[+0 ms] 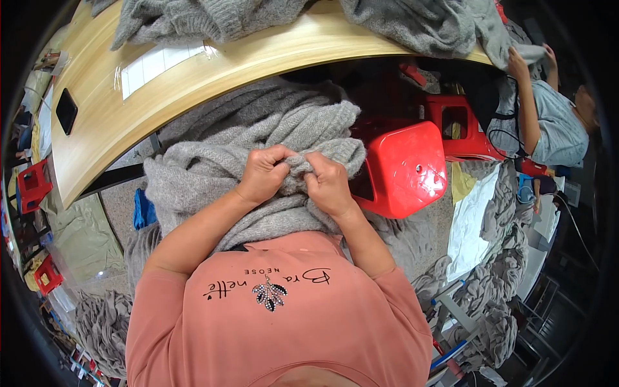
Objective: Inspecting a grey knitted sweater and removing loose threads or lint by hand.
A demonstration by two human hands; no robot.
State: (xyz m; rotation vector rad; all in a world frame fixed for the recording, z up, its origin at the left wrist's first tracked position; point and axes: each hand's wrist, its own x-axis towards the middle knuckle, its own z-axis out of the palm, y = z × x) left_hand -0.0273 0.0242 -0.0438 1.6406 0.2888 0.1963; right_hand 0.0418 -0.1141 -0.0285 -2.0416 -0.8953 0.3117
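Observation:
A heap of grey knitted fabric [193, 169] fills my lap and bulges forward to the table's edge. My left hand [265, 173] pinches a fold of it between thumb and fingers. Close beside it, my right hand [327, 183] grips the same raised fold, its knuckles turned up. Only a narrow stretch of knit shows between the two hands. Whether a seam or an edge lies under the fingertips is too small to make out.
A pale wooden table [97, 138] curves ahead, bearing grey knits [213, 19], paper sheets [158, 68] and a black phone [66, 111]. A red stool [409, 171] stands at my right. Farther right, another person [548, 122] handles grey knit. Grey garments [483, 309] lie behind right.

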